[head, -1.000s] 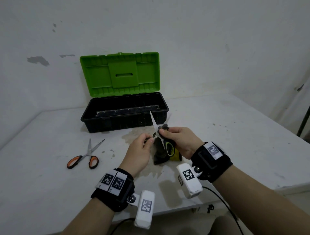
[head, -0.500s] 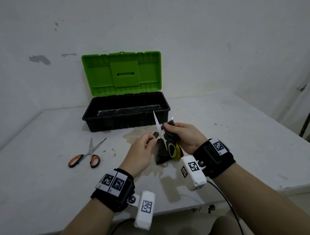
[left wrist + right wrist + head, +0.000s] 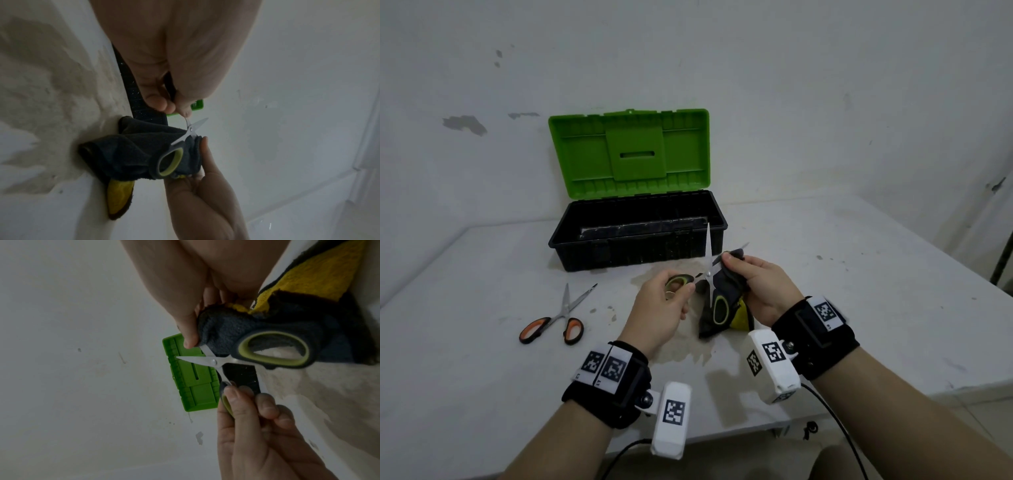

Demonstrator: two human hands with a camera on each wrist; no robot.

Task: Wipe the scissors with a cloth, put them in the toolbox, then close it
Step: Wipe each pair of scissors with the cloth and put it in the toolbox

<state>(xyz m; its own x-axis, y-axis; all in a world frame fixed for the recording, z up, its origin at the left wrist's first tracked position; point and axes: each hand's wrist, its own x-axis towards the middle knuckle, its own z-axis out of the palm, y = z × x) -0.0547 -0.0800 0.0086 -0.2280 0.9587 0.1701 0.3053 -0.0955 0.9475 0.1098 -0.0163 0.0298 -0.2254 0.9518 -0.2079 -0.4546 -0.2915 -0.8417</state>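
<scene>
I hold grey scissors with lime-lined handles [image 3: 709, 274] [image 3: 190, 129] [image 3: 213, 362] above the table, blades spread apart. My left hand [image 3: 671, 301] [image 3: 242, 404] grips one handle loop. My right hand [image 3: 753, 281] [image 3: 200, 155] pinches a dark grey and yellow cloth [image 3: 726, 298] [image 3: 131, 151] [image 3: 267, 327] around the other blade; the cloth's lower end lies on the table. One bare blade points up toward the toolbox [image 3: 637, 236], a black tub with its green lid [image 3: 630, 154] [image 3: 191, 374] standing open against the wall.
A second pair of scissors with orange handles [image 3: 554, 318] lies on the white table [image 3: 482, 377] left of my hands. A brownish stain [image 3: 654, 277] marks the table under my hands. The table's front edge runs just under my wrists; the wall stands close behind the toolbox.
The scissors have opened wider: the left hand drew its handle loop out to the left. The right hand with the cloth slid a little outward along the blade.
</scene>
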